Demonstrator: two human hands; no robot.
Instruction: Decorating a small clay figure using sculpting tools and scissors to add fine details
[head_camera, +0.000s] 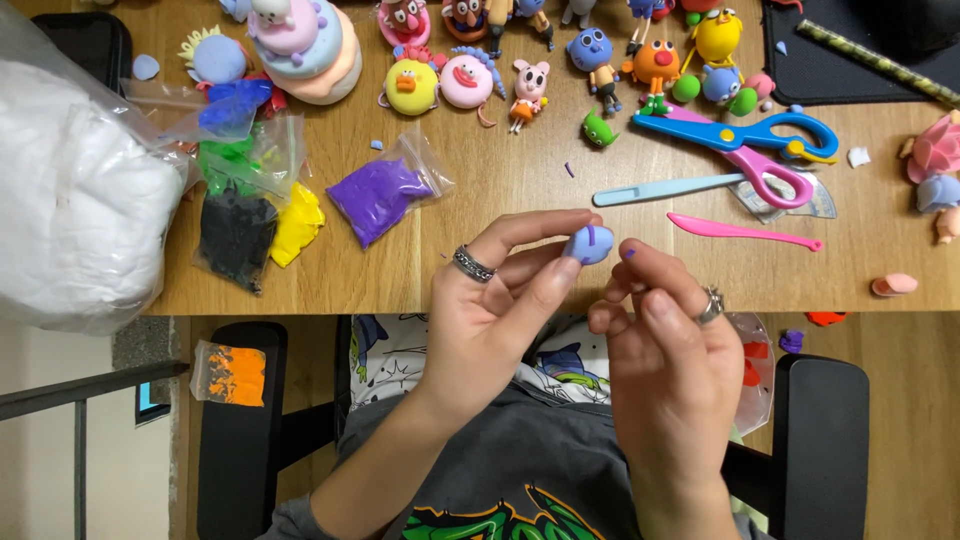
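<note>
Two hands' fingers pinch a blue clay ball (588, 244) near a bag of purple clay (385, 195).

Lighting: bright, even, diffuse, cast from overhead. Shadows: soft and short, seen just beneath the left hand (490, 300) and right hand (670, 350) on the light brown wooden tabletop (500, 180). Glare: faint sheen noted on the clear plastic bag of white clay (80, 180), far left of the fingers. Focus: sharp throughout; slight bowing observed at the frame edges.
</note>
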